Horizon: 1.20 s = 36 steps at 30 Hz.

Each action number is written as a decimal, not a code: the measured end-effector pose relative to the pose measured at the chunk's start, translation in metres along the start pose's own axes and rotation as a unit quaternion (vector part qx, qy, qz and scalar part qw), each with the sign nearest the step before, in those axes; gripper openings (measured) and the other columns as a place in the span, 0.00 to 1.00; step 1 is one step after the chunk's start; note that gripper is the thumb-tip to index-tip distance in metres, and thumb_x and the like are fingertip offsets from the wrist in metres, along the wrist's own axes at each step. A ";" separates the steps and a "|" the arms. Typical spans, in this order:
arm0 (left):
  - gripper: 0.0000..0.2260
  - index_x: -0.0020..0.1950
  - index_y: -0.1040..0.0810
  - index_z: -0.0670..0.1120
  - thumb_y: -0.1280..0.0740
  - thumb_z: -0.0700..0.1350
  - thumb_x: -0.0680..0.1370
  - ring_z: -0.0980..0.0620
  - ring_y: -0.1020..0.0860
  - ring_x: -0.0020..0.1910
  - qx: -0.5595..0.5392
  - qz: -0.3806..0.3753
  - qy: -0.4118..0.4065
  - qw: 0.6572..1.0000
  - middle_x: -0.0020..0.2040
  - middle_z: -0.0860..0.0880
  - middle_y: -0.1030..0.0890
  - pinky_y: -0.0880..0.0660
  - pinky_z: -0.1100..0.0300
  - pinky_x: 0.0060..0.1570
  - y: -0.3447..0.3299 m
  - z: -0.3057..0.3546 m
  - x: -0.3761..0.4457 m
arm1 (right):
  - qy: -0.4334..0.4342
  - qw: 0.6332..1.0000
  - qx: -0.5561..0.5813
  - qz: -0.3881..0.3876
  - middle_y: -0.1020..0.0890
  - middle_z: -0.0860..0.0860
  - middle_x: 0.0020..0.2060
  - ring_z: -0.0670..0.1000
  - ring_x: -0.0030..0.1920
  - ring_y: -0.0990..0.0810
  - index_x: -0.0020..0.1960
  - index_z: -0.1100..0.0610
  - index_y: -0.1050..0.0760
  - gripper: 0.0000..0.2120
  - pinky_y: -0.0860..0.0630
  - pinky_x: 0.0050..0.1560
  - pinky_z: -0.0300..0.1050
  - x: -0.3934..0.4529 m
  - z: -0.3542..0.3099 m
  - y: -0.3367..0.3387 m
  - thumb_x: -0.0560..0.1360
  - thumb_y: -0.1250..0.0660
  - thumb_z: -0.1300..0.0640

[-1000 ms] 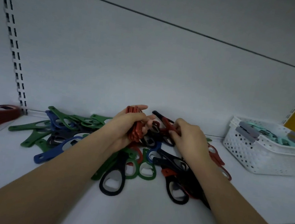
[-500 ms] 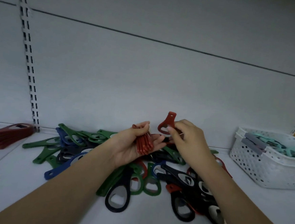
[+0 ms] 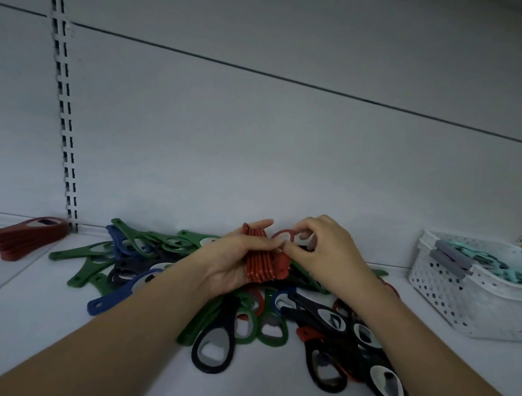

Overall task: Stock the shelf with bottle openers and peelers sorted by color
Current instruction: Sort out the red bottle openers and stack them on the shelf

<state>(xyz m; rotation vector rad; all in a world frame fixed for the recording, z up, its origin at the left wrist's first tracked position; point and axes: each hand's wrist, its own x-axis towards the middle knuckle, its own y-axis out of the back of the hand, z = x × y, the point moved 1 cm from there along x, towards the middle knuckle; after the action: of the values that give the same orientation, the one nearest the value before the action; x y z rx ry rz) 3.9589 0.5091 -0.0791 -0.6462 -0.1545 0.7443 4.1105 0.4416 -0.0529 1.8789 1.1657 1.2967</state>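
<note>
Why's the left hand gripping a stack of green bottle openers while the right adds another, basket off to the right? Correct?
Not quite: the stack of bottle openers in the left hand is red, not green, per the head view. The right hand is adding another red opener, and the white basket sits off to the right.

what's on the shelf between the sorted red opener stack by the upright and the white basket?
Head view: the mixed pile of openers, green, blue, black and red, fills most of the stretch between the red stack and the white basket. Both hands work above it.
</note>
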 end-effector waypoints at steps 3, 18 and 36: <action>0.28 0.67 0.28 0.45 0.26 0.36 0.68 0.49 0.18 0.40 -0.029 -0.002 -0.005 1.000 0.52 0.41 0.18 0.18 0.56 0.35 0.000 0.002 0.002 | -0.012 0.995 0.090 0.051 0.22 0.44 0.45 0.41 0.42 0.23 0.47 0.48 0.19 0.05 0.31 0.41 0.31 -0.002 -0.011 -0.007 0.77 0.32 0.48; 0.19 0.64 0.28 0.46 0.28 0.35 0.76 0.49 0.17 0.39 0.075 0.097 -0.187 0.975 0.52 0.41 0.22 0.20 0.57 0.37 0.018 0.021 0.004 | -0.155 0.959 0.014 -0.239 0.14 0.51 0.41 0.47 0.43 0.17 0.44 0.59 0.16 0.11 0.20 0.45 0.42 -0.027 -0.041 -0.022 0.71 0.25 0.50; 0.26 0.63 0.30 0.60 0.22 0.50 0.70 0.61 0.20 0.50 0.523 0.036 -0.302 0.796 0.53 0.56 0.19 0.22 0.65 0.52 0.018 0.012 0.004 | -0.187 0.968 0.159 0.059 0.15 0.53 0.30 0.47 0.27 0.17 0.40 0.58 0.17 0.11 0.23 0.28 0.35 0.032 -0.032 0.024 0.74 0.26 0.51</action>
<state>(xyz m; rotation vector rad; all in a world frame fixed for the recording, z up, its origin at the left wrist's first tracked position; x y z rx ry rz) 3.9474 0.5278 -0.0811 0.6748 -0.2690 0.9532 4.0937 0.4579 -0.0078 2.3314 1.1202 0.7911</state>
